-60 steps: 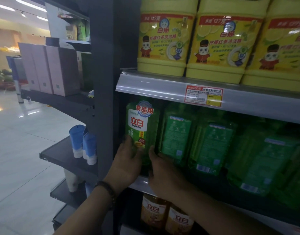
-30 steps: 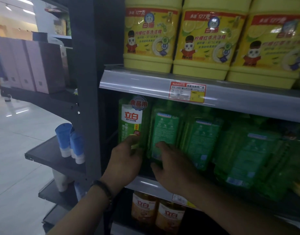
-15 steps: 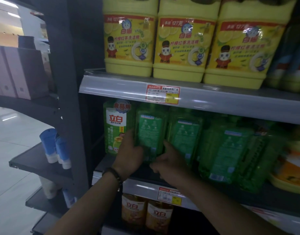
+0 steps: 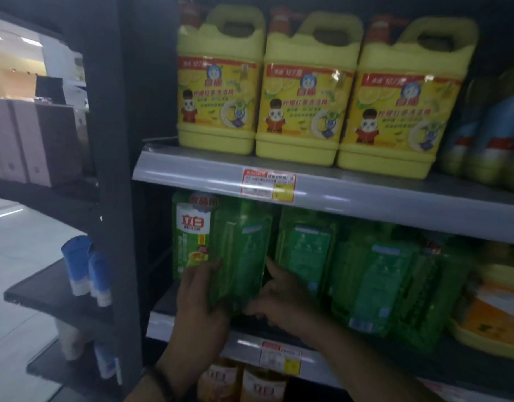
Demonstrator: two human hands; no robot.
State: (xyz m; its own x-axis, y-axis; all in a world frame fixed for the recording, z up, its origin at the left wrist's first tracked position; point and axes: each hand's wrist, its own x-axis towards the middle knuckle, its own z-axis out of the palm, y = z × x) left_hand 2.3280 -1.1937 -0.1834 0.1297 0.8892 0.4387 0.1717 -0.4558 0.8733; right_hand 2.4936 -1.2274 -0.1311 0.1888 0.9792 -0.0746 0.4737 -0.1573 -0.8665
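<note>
A row of green detergent bottles stands on the middle shelf (image 4: 244,346). The leftmost bottle (image 4: 190,236) faces front with its white and red label. The second green bottle (image 4: 241,256) is turned partway, its narrow side toward me. My left hand (image 4: 200,303) grips its lower left side and my right hand (image 4: 281,297) holds its lower right edge, fingers curled around it. Further green bottles (image 4: 305,256) to the right show their back labels.
Three yellow jugs (image 4: 302,91) stand on the upper shelf (image 4: 366,195), which carries a price tag (image 4: 268,185). Orange bottles (image 4: 261,387) sit on the shelf below. Blue tubes (image 4: 87,271) and pale boxes (image 4: 32,143) occupy the end rack at left. An orange and yellow container (image 4: 493,311) stands at right.
Both hands left the leftmost bottle, now facing front, and took hold of the second bottle, which has rotated from showing its back label to its narrow side. The view shifted right.
</note>
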